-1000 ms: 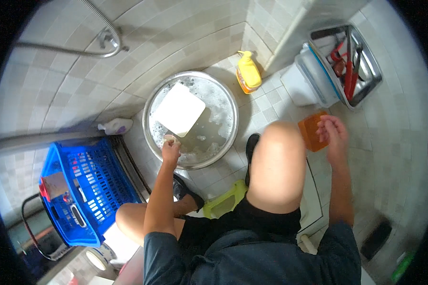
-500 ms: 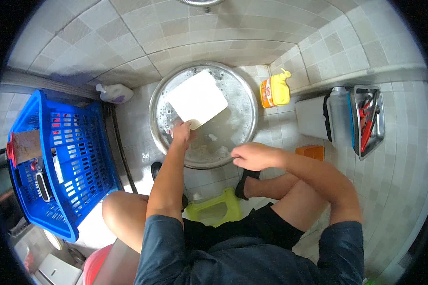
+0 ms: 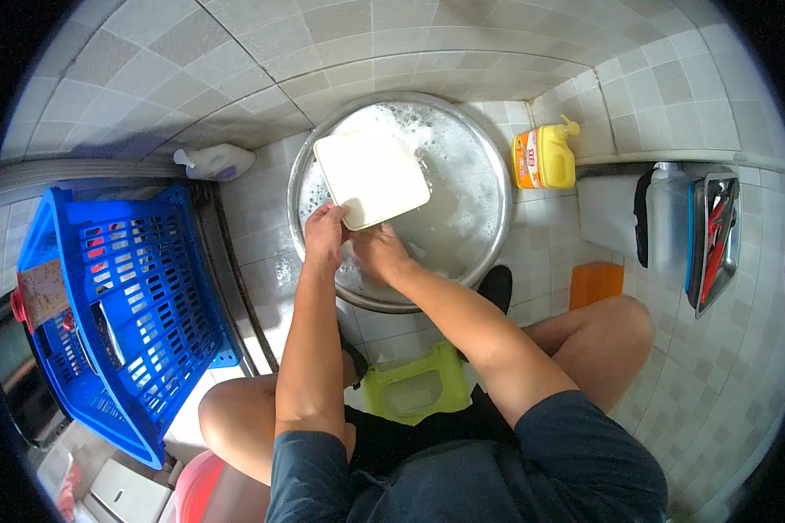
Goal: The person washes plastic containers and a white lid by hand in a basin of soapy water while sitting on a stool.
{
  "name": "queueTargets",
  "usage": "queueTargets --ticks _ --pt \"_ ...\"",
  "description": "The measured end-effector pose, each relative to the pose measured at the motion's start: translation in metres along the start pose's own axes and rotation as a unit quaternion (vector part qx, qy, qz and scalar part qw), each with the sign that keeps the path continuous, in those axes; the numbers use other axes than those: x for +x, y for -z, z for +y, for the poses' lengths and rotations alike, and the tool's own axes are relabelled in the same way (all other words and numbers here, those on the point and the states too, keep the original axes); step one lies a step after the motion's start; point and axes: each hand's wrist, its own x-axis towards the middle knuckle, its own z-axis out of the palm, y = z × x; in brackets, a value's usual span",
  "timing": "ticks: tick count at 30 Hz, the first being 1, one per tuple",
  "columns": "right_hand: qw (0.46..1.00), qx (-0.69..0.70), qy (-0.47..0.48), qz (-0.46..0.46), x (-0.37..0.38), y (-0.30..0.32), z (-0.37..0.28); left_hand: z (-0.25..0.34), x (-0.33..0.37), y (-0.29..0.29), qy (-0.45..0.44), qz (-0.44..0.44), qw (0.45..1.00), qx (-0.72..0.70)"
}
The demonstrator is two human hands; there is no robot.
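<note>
My left hand (image 3: 325,237) grips a white rectangular plastic piece (image 3: 371,179) with rounded corners and a thin rim, like a lid or shallow tray. The thumb lies over its near left corner. The piece is tilted above soapy water in a large round metal basin (image 3: 500,200). My right hand (image 3: 378,250) is close beside the left, at the near edge of the white piece. Its fingers reach under that edge and are hidden, so whether they hold anything cannot be made out. Suds float on the water around the white piece.
On the left stands a blue plastic basket (image 3: 153,314) with items inside; behind it is a white bottle (image 3: 215,162). A yellow pump jug (image 3: 545,157) stands right of the basin. Farther right are an orange block (image 3: 596,283) and a metal tray (image 3: 731,196) of red-handled tools. A green stool (image 3: 416,383) is below me.
My right hand has moved left from the basin's near right rim to the white piece's near edge. The white piece has turned slightly in my left hand. The whole view has shifted.
</note>
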Motion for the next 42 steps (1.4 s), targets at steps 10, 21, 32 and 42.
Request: queueTargets --ticks 10,21,32,42 --pt "0.772 0.409 -0.448 0.189 -0.049 0.035 0.094 -0.054 0.002 0.013 0.002 -0.027 0.997 0.074" --pt "0.924 0.246 -0.048 0.288 -0.06 0.022 -0.005 -0.099 -0.023 0.004 0.035 -0.143 0.984 -0.096" --pt "0.965 0.063 -0.135 0.215 -0.047 0.034 0.019 -0.078 -0.043 -0.006 0.036 -0.238 0.965 -0.103" --pt "0.935 0.219 -0.234 0.154 -0.012 0.061 0.027 -0.081 -0.061 -0.014 0.122 -0.234 0.964 0.035"
